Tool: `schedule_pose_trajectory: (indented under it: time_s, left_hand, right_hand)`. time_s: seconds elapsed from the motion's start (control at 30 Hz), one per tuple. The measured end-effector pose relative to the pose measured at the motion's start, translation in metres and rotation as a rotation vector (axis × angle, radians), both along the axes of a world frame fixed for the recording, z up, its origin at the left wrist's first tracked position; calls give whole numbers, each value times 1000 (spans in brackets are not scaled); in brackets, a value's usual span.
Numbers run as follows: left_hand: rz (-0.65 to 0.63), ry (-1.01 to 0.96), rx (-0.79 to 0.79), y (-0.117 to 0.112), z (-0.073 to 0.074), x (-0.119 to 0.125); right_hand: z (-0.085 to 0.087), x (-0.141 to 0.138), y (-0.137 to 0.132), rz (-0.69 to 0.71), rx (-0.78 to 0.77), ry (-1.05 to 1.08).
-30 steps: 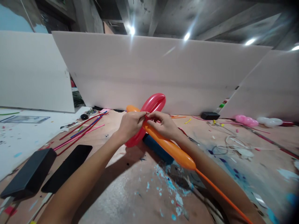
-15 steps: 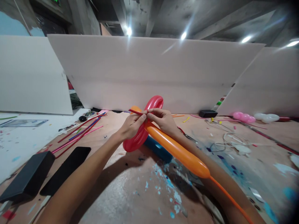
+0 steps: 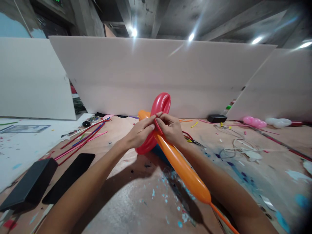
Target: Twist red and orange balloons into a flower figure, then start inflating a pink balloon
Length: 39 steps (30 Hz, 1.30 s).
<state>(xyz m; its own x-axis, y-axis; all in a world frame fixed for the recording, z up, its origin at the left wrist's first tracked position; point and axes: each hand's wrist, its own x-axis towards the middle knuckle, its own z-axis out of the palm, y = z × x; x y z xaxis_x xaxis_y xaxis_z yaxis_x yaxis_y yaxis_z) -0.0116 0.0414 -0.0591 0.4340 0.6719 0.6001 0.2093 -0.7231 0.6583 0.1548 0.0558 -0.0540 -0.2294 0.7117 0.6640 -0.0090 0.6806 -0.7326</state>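
Fingertips are meeting at the centre of the frame: my left hand (image 3: 140, 132) and right hand (image 3: 172, 129) are both pinching the spot where the red balloon (image 3: 159, 105) is crossing the orange balloon (image 3: 181, 167) (the crossing itself is hiding under my fingers). Something blue is peeking out beneath, too covered to make out. Orange's thin tail is running off the lower right edge.
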Motion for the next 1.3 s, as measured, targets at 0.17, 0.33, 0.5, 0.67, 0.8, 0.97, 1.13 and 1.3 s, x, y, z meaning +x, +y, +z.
schedule_pose_trajectory:
  time_s: [0.17, 0.33, 0.5, 0.67, 0.8, 0.97, 1.13, 1.3]
  left_hand:
    - [-30, 59, 137, 0, 6, -4]
    - [227, 288, 163, -21, 17, 7]
    - [536, 575, 210, -44, 26, 21]
    - [771, 709, 403, -52, 26, 25]
    - [897, 683, 515, -49, 25, 21]
    - [711, 536, 505, -42, 27, 17]
    - [600, 259, 272, -43, 33, 13]
    - [140, 19, 31, -39, 39, -1]
  right_hand:
    - [2, 4, -3, -205, 312, -160]
    - [2, 11, 3, -509, 770, -260]
    - [2, 15, 7, -629, 822, -303]
    - [0, 11, 10, -627, 779, -298]
    - [5, 15, 14, -628, 646, -231]
    - [7, 21, 6, -522, 792, -289]
    - [9, 20, -5, -277, 928, -394]
    - [18, 23, -17, -194, 1042, -426]
